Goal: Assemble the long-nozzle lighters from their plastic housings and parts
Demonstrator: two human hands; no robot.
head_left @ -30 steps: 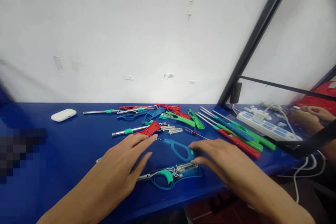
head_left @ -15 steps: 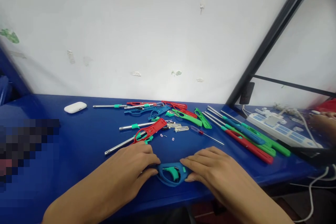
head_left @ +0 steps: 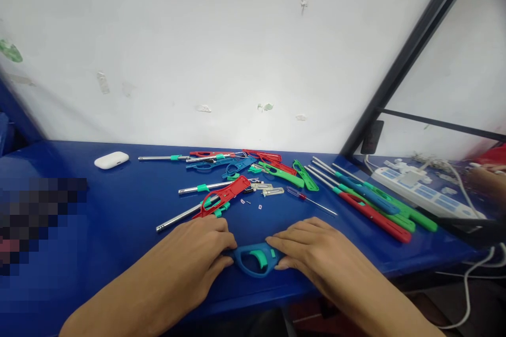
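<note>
A blue plastic lighter handle point(head_left: 256, 260) with a teal trigger lies flat near the front edge of the blue table point(head_left: 110, 205). My left hand point(head_left: 197, 253) presses on its left end with curled fingers. My right hand point(head_left: 308, 247) presses on its right end, fingers bent over it. Both hands hold the same piece down between them. Just beyond my left hand lies a red handle shell point(head_left: 223, 197) on a metal tube.
A heap of red, blue and green lighter parts point(head_left: 253, 166) lies mid-table. Several assembled long lighters point(head_left: 367, 200) lie to the right, with a small red screwdriver point(head_left: 310, 200). A white earbud case point(head_left: 111, 160) sits at left. A white power strip point(head_left: 422, 192) and another person's hand point(head_left: 488, 176) are at the right.
The loose blue cover and the open blue half with its insides have come together into one closed handle. Both my hands moved in and down onto it near the table edge.
</note>
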